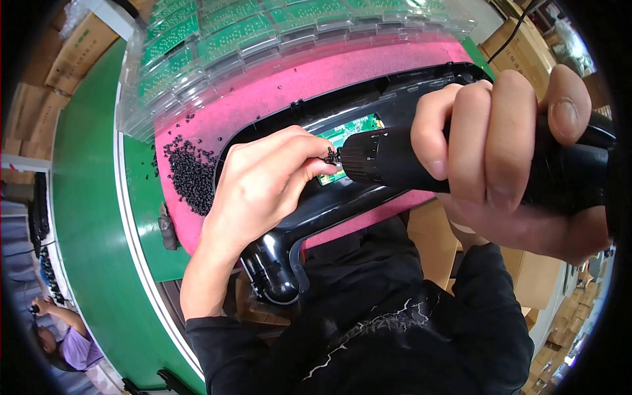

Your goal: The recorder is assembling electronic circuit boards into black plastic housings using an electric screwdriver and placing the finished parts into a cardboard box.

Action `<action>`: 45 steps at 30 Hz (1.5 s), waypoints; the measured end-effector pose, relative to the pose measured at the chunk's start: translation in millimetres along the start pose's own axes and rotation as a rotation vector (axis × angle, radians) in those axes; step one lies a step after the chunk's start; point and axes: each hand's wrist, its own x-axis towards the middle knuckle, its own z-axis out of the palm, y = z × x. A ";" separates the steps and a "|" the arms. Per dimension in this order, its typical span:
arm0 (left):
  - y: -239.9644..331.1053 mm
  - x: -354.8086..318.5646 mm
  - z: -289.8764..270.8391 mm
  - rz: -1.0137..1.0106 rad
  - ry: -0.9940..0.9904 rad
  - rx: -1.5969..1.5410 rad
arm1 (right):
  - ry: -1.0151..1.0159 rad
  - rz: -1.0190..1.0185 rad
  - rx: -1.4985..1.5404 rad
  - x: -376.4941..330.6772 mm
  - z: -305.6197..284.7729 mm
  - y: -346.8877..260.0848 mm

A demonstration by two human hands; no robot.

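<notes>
Right hand (507, 151) wraps tight round black electric screwdriver (395, 161), levelling it. Left hand (263, 181) pinches small screw (331, 157) at its tip, steadying it over green circuit board (349, 131) in black housing (289, 250).

The driver (421, 161) is black, matt, with a ribbed nose. The housing (276, 263) is glossy black. Inside it shows a green board (352, 128) with pale markings. The mat (263, 99) is bright pink, and the screws (191, 174) heaped on it are black. The trays (217, 39) are clear, holding rows of green boards. The table (85, 217) is green with a white edge. The sleeves (487, 309) are black.
</notes>
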 end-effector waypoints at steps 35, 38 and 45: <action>-6.3 2.6 4.5 -0.418 -0.287 -0.060 | 0.507 0.454 -0.068 7.5 -24.6 33.9; -5.3 5.1 3.6 -0.489 -0.307 -0.086 | 0.402 0.472 -0.050 9.9 -31.6 35.4; -2.0 4.6 1.3 -0.492 -0.321 -0.112 | 0.476 0.394 -0.142 10.0 -18.8 33.4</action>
